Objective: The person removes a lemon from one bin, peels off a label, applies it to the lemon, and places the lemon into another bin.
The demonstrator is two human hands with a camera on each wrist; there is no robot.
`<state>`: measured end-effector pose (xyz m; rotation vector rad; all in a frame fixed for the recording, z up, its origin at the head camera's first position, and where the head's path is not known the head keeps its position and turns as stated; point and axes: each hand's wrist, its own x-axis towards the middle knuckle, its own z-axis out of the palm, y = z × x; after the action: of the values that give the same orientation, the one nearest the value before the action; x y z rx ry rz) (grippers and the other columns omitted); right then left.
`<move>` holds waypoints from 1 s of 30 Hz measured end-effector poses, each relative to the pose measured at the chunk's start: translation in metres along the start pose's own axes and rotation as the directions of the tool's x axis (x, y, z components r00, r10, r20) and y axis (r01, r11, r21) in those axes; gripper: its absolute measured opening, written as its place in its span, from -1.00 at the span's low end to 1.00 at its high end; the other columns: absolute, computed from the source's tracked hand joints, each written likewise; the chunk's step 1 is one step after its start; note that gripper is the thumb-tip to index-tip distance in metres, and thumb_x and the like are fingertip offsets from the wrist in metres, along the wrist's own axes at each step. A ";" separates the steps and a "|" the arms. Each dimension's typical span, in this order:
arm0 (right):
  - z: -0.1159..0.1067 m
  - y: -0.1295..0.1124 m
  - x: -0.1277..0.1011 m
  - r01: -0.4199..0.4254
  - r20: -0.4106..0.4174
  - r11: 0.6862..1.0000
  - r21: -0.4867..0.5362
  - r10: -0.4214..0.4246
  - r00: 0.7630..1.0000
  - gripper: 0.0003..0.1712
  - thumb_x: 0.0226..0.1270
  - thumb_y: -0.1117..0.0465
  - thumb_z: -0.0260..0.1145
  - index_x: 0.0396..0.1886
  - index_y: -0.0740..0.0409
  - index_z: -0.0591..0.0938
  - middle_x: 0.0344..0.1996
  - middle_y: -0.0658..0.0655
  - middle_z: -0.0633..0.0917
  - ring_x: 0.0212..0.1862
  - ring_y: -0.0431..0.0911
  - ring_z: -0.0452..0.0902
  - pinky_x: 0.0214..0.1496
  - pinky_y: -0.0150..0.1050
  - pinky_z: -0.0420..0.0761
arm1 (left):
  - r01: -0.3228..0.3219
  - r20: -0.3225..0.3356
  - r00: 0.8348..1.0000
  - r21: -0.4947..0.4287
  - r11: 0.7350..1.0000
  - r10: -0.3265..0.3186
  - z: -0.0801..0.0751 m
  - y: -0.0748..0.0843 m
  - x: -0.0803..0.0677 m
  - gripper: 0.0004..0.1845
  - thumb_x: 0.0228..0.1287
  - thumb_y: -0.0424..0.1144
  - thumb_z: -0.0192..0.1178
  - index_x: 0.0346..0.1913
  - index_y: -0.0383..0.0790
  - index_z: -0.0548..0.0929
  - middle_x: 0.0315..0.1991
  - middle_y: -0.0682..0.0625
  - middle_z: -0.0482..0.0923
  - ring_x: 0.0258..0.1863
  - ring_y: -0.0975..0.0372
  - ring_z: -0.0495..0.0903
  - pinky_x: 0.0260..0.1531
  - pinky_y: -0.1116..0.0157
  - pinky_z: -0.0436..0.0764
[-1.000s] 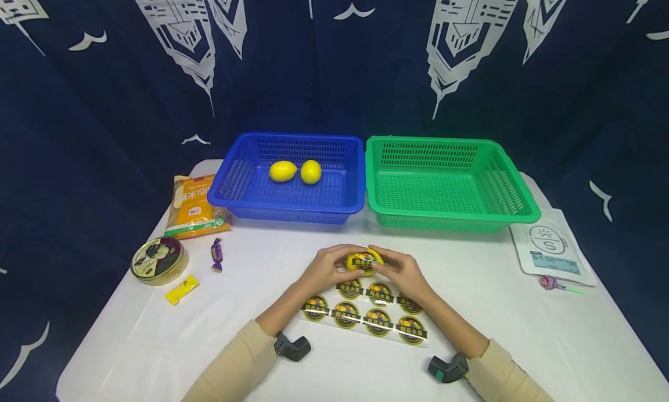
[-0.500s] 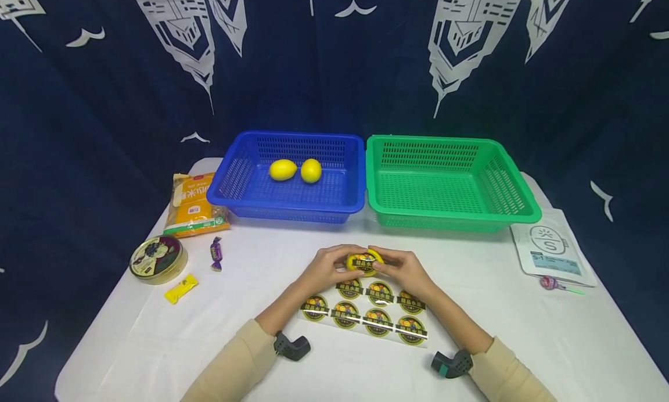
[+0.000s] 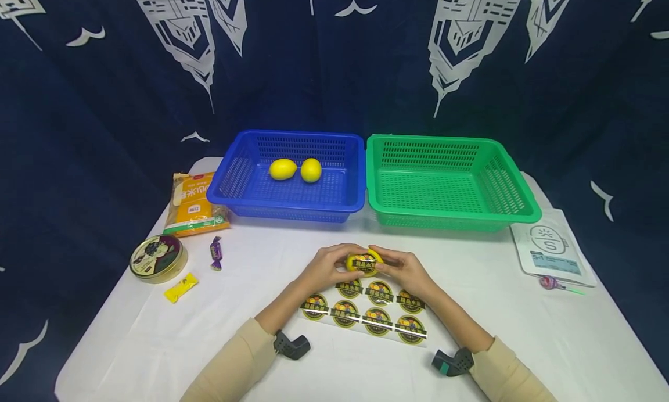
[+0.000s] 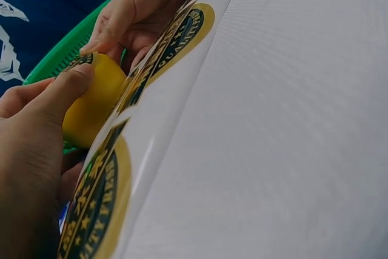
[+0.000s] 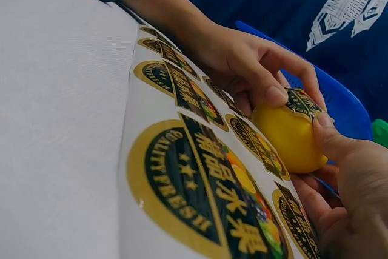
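A yellow lemon (image 5: 288,141) is held between both hands over the back of a sticker sheet (image 3: 363,304). On its side facing the person lies a round black-and-gold sticker (image 3: 364,264) with a dark lettered band. The left hand (image 3: 326,266) grips the lemon from the left, its thumb at the sticker's edge in the right wrist view. From the right, the right hand (image 3: 405,270) grips it too, thumb pressing the sticker's other end. Several similar stickers sit in rows on the sheet; its far part is hidden under the hands and lemon.
Behind the hands stand a blue basket (image 3: 292,205) with two lemons (image 3: 283,169) and a green basket (image 3: 444,217). An orange food bag (image 3: 195,207), round tin (image 3: 158,258) and two wrapped candies (image 3: 216,253) lie left. To the right are a white pouch (image 3: 549,245) and lollipop (image 3: 549,282).
Both hands keep nearly the same place on the lemon. The right thumb has shifted slightly, and a bit more of the sticker's right end shows. The baskets and other things stay put.
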<state>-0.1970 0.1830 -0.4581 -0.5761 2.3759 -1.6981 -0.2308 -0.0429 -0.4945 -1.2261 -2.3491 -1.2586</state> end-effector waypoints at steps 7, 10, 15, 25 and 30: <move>-0.016 0.001 -0.001 0.088 0.055 0.996 -0.021 -0.087 0.995 -0.43 0.31 0.37 0.17 0.29 0.36 0.28 0.10 0.28 0.50 0.08 0.06 0.49 0.20 -0.38 0.38 | 0.003 0.004 1.000 0.076 0.997 -0.003 0.000 -0.001 0.000 -0.51 0.07 0.03 0.32 0.09 0.04 0.55 0.06 0.14 0.53 0.05 0.36 0.48 0.07 0.43 0.44; -0.026 0.006 -0.003 0.152 -0.040 0.988 -0.025 -0.153 0.987 -0.42 0.29 0.43 0.17 0.29 0.37 0.28 0.00 0.33 0.57 -0.06 0.09 0.58 0.08 -0.40 0.49 | 0.006 0.003 1.000 0.082 0.997 -0.006 0.000 0.000 0.000 -0.52 0.08 0.04 0.32 0.09 0.05 0.54 0.07 0.15 0.53 0.05 0.37 0.47 0.10 0.43 0.42; -0.042 0.016 -0.008 0.267 -0.392 0.945 -0.190 -0.323 0.862 -0.51 0.23 0.44 0.23 0.18 0.29 0.44 -0.19 0.30 0.66 -0.24 -0.14 0.65 -0.15 -0.43 0.61 | -0.005 0.001 1.000 0.090 0.996 0.005 -0.001 0.002 0.000 -0.51 0.08 0.02 0.32 0.10 0.02 0.54 0.07 0.10 0.53 0.07 0.35 0.46 0.13 0.42 0.39; -0.084 0.019 -0.016 0.154 -0.876 0.988 -0.033 -0.103 0.471 -0.48 0.21 0.22 0.30 0.18 0.16 0.44 -0.28 0.11 0.64 -0.39 -0.25 0.63 -0.23 -0.46 0.62 | 0.012 0.036 0.999 0.149 0.989 -0.017 -0.004 0.006 0.000 -0.50 0.09 0.04 0.30 0.12 0.07 0.52 0.10 0.16 0.50 0.08 0.36 0.45 0.14 0.41 0.38; -0.099 0.015 -0.017 0.293 -0.921 0.938 0.187 0.063 0.384 -0.49 0.17 0.26 0.33 0.14 0.21 0.45 -0.37 0.13 0.62 -0.35 -0.14 0.64 -0.13 -0.37 0.61 | 0.032 0.076 0.996 0.199 0.980 -0.048 -0.010 0.011 0.002 -0.49 0.09 0.07 0.29 0.14 0.12 0.51 0.12 0.15 0.49 0.08 0.32 0.47 0.09 0.34 0.45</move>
<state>-0.2200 0.2808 -0.4402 0.4780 2.4942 -2.9860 -0.2253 -0.0465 -0.4803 -1.1920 -2.4971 -0.9749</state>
